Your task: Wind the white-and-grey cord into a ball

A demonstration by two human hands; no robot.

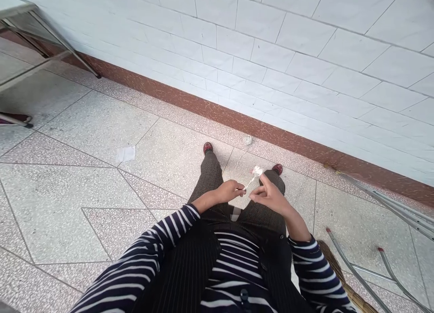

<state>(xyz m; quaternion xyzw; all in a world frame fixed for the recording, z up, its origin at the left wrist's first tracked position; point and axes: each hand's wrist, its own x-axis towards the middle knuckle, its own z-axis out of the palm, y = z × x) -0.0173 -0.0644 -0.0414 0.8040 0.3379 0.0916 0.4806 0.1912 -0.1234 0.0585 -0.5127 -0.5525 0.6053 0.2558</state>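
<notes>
My left hand (231,191) is closed in a pinch on one end of a white, twisted yarn strand (251,182). The strand runs up to a small white bundle of yarn (257,170) at the raised index finger of my right hand (271,196). That finger appears to carry the bundle, while the thumb and other fingers curl below it. On the floor near the wall lies a ball of white yarn (247,140), a loose thread trailing from it towards my hands. Whether a tool is in either hand I cannot make out.
A tiled wall (271,64) with a red-brown skirting rises in front of my feet. Metal crutch-like tubes (383,200) and a straw broom (352,290) are at the right. A metal-legged table (64,42) stands at the left; a white paper (126,154) lies on the floor.
</notes>
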